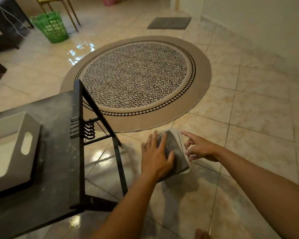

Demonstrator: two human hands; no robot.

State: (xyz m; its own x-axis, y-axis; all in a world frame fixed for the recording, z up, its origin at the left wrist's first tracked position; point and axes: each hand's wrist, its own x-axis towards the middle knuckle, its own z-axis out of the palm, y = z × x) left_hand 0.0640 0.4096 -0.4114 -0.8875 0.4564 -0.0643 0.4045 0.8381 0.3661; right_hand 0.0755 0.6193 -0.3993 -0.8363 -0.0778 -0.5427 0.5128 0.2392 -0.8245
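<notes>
A flat grey box with a white side [177, 149] hangs tilted above the tiled floor, between my two hands. My left hand [155, 157] lies flat on its grey face, fingers straight and spread. On the right, my right hand [201, 149] touches the white side. Its index finger points out straight and its other fingers are bent, tips against the edge. The box's underside is hidden.
A dark table [59, 152] with black metal legs stands at the left and carries a grey box with a handle slot [12, 152]. Ahead lies a round patterned rug [136, 76]. Further back are a green basket [50, 26] and a grey mat [169, 23].
</notes>
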